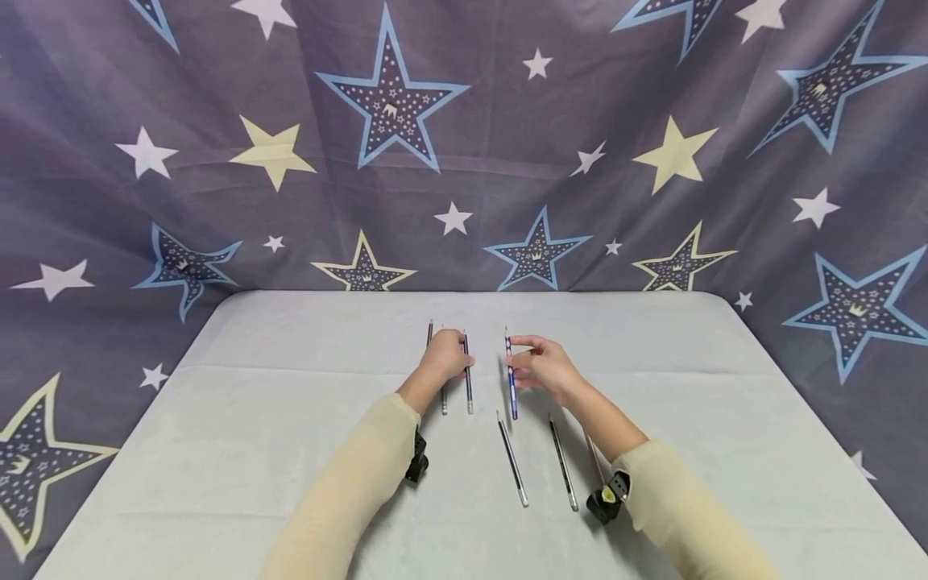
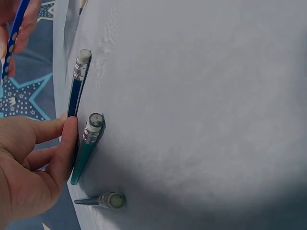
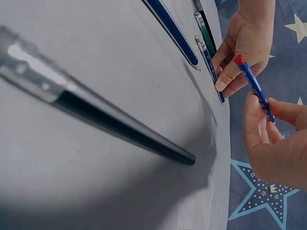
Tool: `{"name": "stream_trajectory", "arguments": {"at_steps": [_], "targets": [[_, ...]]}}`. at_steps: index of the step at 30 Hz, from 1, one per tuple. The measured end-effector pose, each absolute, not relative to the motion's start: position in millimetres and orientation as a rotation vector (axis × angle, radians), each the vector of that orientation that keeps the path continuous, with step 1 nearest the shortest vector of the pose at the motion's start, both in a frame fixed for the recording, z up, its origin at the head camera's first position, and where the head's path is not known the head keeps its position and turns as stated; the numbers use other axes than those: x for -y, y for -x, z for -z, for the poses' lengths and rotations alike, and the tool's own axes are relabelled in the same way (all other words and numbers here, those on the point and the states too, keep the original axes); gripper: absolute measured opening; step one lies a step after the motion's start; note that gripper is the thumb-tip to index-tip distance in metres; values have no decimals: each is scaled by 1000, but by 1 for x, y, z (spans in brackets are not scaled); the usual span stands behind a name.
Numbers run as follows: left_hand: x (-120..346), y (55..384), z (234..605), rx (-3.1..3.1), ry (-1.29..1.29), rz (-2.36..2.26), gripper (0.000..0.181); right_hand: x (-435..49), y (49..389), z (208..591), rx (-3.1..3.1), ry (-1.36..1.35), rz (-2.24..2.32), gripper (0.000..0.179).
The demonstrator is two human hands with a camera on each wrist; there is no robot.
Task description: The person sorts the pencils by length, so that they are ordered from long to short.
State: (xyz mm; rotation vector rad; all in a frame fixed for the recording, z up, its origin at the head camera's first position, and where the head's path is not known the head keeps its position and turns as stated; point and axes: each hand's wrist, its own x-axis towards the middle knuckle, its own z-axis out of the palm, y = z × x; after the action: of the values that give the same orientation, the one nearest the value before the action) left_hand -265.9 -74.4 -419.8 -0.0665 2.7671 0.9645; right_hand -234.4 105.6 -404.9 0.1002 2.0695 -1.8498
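My left hand (image 1: 444,356) pinches a dark blue pencil (image 1: 469,395) with a silver ferrule and pale eraser; it lies at the table's far side, eraser end toward me. Beside it, partly hidden by that hand, are a green pencil (image 2: 84,160) and a dark pencil (image 2: 91,201), both with erasers. To the right, my right hand (image 1: 549,370) holds a bright blue pencil (image 1: 513,396) between thumb and fingers. Its red end (image 3: 239,59) points toward me, and pale spots mark its barrel. In the right wrist view this pencil appears raised off the table.
Nearer to me lie a dark pencil (image 1: 512,461), a second one (image 1: 562,463) and a third pencil (image 1: 593,453) partly behind the right forearm. A pale cloth covers the table (image 1: 217,451). Behind it hangs a grey star-patterned curtain (image 1: 493,177).
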Motion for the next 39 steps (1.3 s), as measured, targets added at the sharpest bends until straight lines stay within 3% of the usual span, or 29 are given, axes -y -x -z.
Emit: {"name": "stream_trajectory", "arguments": {"at_steps": [39], "targets": [[71,269,420,-2815,88,-887,52,-66,258,416,-2151,-143,1757,44]]}}
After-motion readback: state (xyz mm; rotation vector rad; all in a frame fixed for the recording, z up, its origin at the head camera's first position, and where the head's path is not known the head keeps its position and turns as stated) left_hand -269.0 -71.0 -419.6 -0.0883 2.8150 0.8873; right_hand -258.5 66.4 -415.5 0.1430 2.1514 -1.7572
